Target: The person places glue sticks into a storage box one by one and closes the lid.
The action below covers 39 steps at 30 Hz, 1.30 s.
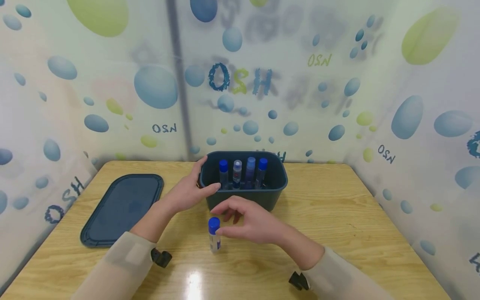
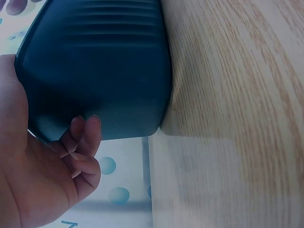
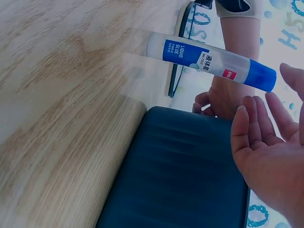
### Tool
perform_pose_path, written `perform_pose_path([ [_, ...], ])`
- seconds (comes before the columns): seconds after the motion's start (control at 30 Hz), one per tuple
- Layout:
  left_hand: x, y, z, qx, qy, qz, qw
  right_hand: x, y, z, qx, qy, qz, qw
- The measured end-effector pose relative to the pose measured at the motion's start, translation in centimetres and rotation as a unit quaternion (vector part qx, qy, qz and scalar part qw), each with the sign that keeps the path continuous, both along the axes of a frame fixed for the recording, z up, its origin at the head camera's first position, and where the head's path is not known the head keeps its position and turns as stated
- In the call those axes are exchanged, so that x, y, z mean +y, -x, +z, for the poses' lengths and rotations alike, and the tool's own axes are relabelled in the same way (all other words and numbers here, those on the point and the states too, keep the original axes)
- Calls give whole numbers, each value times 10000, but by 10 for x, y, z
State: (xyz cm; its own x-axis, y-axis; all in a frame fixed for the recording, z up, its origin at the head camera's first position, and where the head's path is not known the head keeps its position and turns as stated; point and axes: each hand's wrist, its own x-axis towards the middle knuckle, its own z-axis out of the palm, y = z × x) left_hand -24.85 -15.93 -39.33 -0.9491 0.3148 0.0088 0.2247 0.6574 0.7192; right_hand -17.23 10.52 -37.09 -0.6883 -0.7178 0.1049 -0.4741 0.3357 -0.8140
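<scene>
A liquid glue bottle (image 1: 215, 239) with a blue cap and a blue label stands upright on the table in front of a dark blue bin. My right hand (image 1: 251, 221) is beside the glue bottle's cap, thumb and fingers spread around it without closing; in the right wrist view the hand (image 3: 270, 142) shows a gap at the cap (image 3: 262, 76). My left hand (image 1: 189, 189) grips the left end of the bin (image 1: 273, 196), thumb over the rim and fingers outside. Inside the bin stand several tube-shaped bottles (image 1: 250, 173), mostly blue-capped.
A dark blue lid (image 1: 120, 210) lies flat on the wooden table (image 1: 330, 233), left of the bin and close to my left forearm. Behind and at both sides rise patterned white walls (image 1: 240, 116).
</scene>
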Motion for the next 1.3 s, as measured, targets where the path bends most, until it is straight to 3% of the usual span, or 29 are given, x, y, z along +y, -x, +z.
perform_pose_path([
  [0.57,0,0,0,-1,0,-9,10000,-6,5,-4,-508,-235,-16,9984],
  [0.93,1,0,0,15,32,45,10000,-1,2,-8,-58,-154,-21,9999],
  [1.3,1,0,0,1,4,44,10000,20,-7,4,508,337,-24,9981],
])
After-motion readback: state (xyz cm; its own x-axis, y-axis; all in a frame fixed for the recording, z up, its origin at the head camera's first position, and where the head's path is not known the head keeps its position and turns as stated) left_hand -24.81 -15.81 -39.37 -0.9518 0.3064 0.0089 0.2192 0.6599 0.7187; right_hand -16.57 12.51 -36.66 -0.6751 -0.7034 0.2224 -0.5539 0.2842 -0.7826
